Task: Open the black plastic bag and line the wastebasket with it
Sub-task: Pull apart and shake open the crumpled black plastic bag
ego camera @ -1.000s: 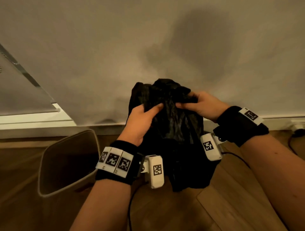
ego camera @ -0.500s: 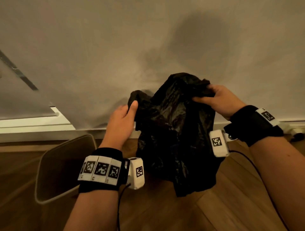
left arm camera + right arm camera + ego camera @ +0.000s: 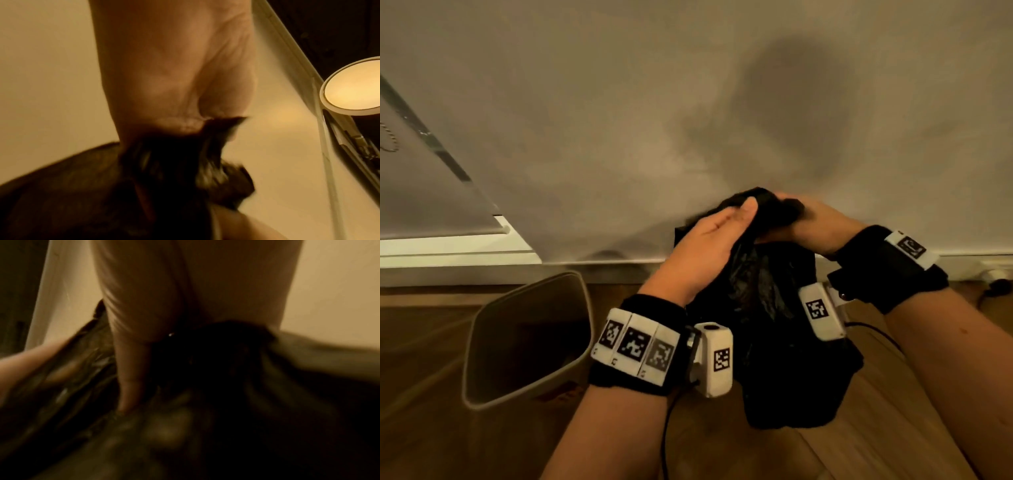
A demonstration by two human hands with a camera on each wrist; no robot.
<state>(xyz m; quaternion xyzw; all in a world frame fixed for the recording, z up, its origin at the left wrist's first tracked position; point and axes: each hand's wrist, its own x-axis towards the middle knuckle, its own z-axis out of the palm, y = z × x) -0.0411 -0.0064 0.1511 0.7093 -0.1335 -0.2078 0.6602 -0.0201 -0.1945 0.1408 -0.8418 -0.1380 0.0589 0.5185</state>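
A crumpled black plastic bag (image 3: 784, 329) hangs in front of me above the wooden floor, held at its top by both hands. My left hand (image 3: 722, 233) grips the top edge from the left, thumb over the plastic. Close beside it, my right hand (image 3: 811, 222) clutches the bunched top from the right. The left wrist view shows the left hand's fingers buried in the bag (image 3: 168, 162). In the blurred right wrist view, the right thumb presses into the bag (image 3: 205, 386). The beige wastebasket (image 3: 482, 342) stands unlined at lower left, apart from the bag.
A plain wall (image 3: 688, 120) rises close ahead with a white skirting board (image 3: 458, 253) along its foot. A cable and plug (image 3: 996, 287) lie on the floor at the far right. Wrist-camera cables trail below my arms.
The hands spread apart half a second ago, pulling the bag's top wide; now they have come back together at the bunched top, and the bag hangs narrower.
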